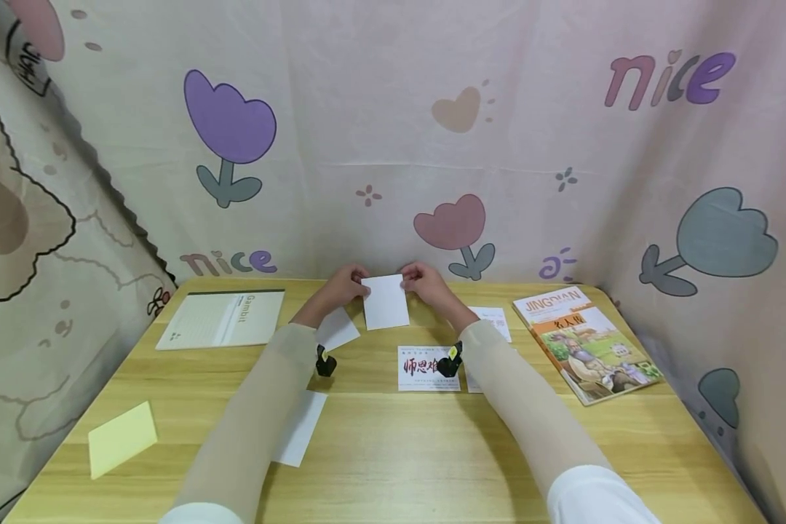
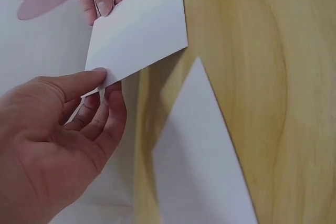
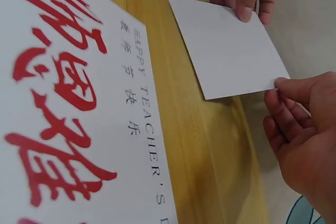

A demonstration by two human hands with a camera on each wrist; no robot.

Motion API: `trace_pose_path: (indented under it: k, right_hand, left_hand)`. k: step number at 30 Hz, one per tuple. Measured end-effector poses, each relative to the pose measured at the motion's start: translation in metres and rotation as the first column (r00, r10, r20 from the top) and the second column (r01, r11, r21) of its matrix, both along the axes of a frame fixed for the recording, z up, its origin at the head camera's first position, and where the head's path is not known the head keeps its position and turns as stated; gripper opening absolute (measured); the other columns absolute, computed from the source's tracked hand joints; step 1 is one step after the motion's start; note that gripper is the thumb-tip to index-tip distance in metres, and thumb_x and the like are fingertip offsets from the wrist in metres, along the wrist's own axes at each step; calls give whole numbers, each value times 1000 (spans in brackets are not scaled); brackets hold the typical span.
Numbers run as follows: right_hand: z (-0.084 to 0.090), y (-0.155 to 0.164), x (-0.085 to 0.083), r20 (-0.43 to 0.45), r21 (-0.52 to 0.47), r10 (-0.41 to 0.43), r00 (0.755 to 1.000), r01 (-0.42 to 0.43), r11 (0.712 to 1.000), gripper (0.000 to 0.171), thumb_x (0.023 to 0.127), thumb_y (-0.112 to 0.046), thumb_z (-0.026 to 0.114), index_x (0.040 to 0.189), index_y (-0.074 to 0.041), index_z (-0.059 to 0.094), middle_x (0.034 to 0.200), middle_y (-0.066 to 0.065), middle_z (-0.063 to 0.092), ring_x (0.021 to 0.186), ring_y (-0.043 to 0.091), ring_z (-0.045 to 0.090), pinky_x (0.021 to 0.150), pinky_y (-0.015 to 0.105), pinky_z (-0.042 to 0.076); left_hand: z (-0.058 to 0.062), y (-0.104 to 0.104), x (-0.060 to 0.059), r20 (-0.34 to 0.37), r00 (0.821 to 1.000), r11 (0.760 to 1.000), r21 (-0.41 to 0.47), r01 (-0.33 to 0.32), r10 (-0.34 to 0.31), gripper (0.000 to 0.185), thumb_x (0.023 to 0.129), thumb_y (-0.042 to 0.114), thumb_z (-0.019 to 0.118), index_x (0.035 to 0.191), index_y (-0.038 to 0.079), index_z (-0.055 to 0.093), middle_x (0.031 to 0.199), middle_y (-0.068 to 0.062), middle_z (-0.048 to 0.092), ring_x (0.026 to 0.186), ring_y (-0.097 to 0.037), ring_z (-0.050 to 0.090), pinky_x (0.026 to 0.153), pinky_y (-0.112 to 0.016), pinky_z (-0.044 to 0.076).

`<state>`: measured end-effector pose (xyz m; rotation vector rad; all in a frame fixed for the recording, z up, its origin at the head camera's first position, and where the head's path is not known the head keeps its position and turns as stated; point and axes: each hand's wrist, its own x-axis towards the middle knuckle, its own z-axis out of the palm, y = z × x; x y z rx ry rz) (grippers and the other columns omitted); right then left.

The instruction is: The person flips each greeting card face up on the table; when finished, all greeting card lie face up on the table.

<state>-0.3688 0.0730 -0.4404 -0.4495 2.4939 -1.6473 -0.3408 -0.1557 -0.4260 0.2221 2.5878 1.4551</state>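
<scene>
Both hands hold one blank white card (image 1: pixel 386 301) near the table's back edge. My left hand (image 1: pixel 346 285) pinches its left side between thumb and fingers. On the opposite side, my right hand (image 1: pixel 427 285) pinches a far corner, the thumb on top. In the left wrist view the card (image 2: pixel 139 32) is tilted, its near corner over the wood. Just beside the left hand lies another white card (image 1: pixel 337 330), partly under the forearm. A card with red Chinese writing (image 1: pixel 419 369) lies in front of the right hand, and it fills much of the right wrist view.
A Gambit notebook (image 1: pixel 219 320) lies at the back left, a yellow paper (image 1: pixel 123 439) at the front left. Another white card (image 1: pixel 301 429) shows beside the left forearm. More printed cards (image 1: pixel 494 320) lie partly beneath the right arm, left of a colourful magazine (image 1: pixel 586 344).
</scene>
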Motion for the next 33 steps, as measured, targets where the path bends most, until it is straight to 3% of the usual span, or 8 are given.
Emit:
trace_pose_path:
  k: [6, 9, 13, 19, 24, 28, 33]
  right_hand:
    - [17, 8, 14, -26, -81, 26, 999, -28, 996, 24, 93, -10, 61, 116, -6, 58, 101, 10, 60, 91, 23, 61, 91, 48, 48]
    - [28, 14, 23, -45, -121, 39, 998, -44, 992, 26, 92, -10, 63, 117, -5, 59, 100, 9, 60, 90, 22, 61, 87, 42, 50]
    - [43, 23, 41, -90, -153, 55, 994, -69, 986, 28, 90, -13, 66, 117, -7, 61, 99, 7, 61, 91, 20, 59, 81, 31, 51]
    - [60, 36, 82, -144, -146, 94, 985, -115, 983, 30, 90, -19, 68, 118, -13, 62, 98, 8, 61, 89, 23, 60, 80, 33, 52]
    - [65, 45, 114, -169, -132, 108, 980, -131, 983, 28, 90, -21, 67, 117, -16, 63, 92, 10, 62, 83, 28, 61, 73, 30, 52]
    - [66, 52, 137, -183, -149, 130, 974, -158, 976, 26, 91, -21, 66, 116, -16, 63, 90, 11, 62, 82, 31, 62, 73, 32, 52]
    - [72, 60, 161, -187, -181, 154, 970, -188, 965, 28, 92, -20, 64, 119, -12, 62, 91, 12, 63, 82, 31, 62, 74, 33, 53]
  left_hand:
    - [16, 3, 13, -27, 998, 981, 185, 60, -56, 31, 91, 0, 58, 120, -1, 46, 102, -13, 49, 86, -23, 56, 86, -45, 51]
    - [25, 3, 21, -49, 997, 970, 231, 75, -65, 32, 91, 2, 60, 120, 0, 47, 103, -13, 50, 87, -24, 57, 89, -50, 49]
    - [38, 5, 36, -83, 994, 965, 243, 96, -78, 33, 91, 7, 63, 120, 2, 49, 106, -13, 51, 90, -25, 57, 89, -51, 49]
    - [51, 9, 70, -158, 984, 971, 210, 110, -77, 28, 91, 11, 64, 116, 8, 52, 108, -11, 53, 92, -26, 58, 82, -42, 53]
    - [53, 18, 100, -207, 977, 971, 219, 94, -47, 26, 90, 13, 66, 114, 13, 55, 109, -9, 56, 92, -27, 58, 79, -38, 53]
    - [53, 25, 124, -205, 979, 966, 249, 67, -15, 26, 89, 14, 67, 113, 14, 57, 108, -8, 56, 92, -27, 55, 78, -35, 51]
    - [54, 35, 140, -185, 983, 953, 296, 65, -9, 26, 90, 16, 67, 114, 15, 57, 110, -8, 57, 93, -27, 54, 77, -36, 49]
